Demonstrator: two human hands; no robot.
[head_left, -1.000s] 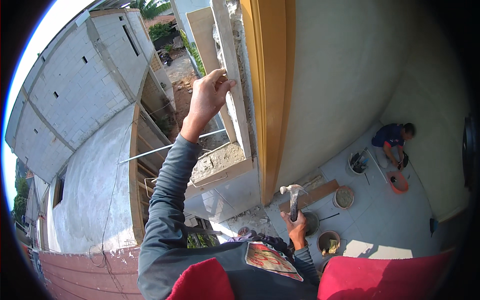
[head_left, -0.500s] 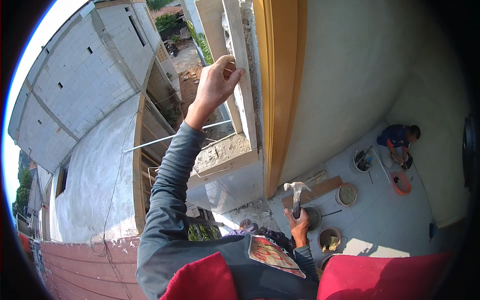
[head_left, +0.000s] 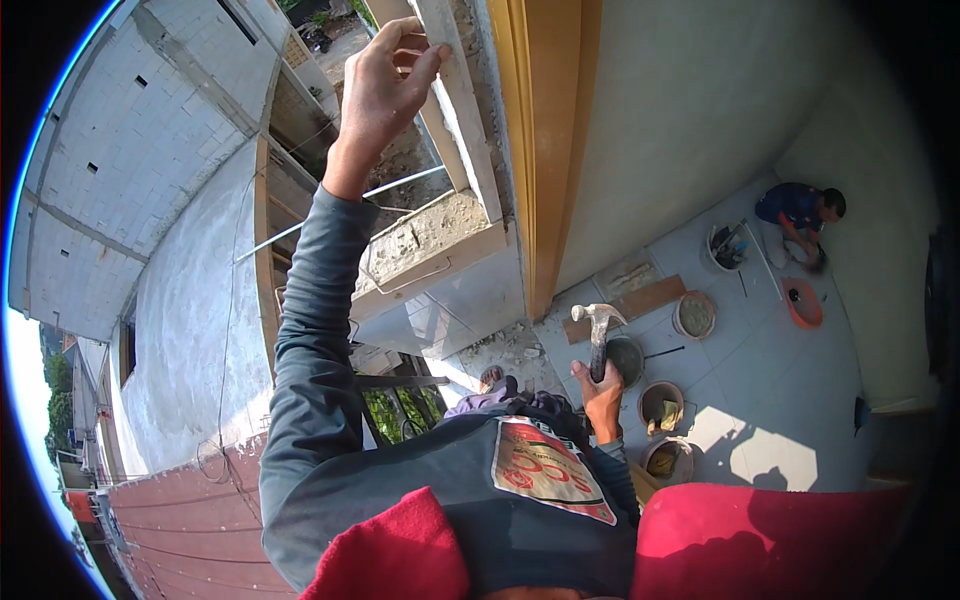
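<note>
My left hand (head_left: 385, 85) is stretched up and out, its fingers curled around the edge of a pale wooden board (head_left: 450, 100) that stands along a rough concrete window opening. Low beside my body, my right hand (head_left: 602, 392) grips the dark handle of a claw hammer (head_left: 597, 325), whose steel head points up. A yellow-orange door frame (head_left: 545, 130) runs just right of the board. My grey sleeve fills the middle of the view.
A concrete sill (head_left: 425, 240) with a wooden form lies under the opening. Far below on the tiled floor stand several buckets (head_left: 660, 405) and a plank (head_left: 630, 305). A crouching person in blue (head_left: 800, 215) works there beside an orange basin (head_left: 803, 303). Grey block walls (head_left: 130, 150) rise at left.
My left hand has climbed higher along the board and the view has shifted with it. The hammer stays held low in my right hand.
</note>
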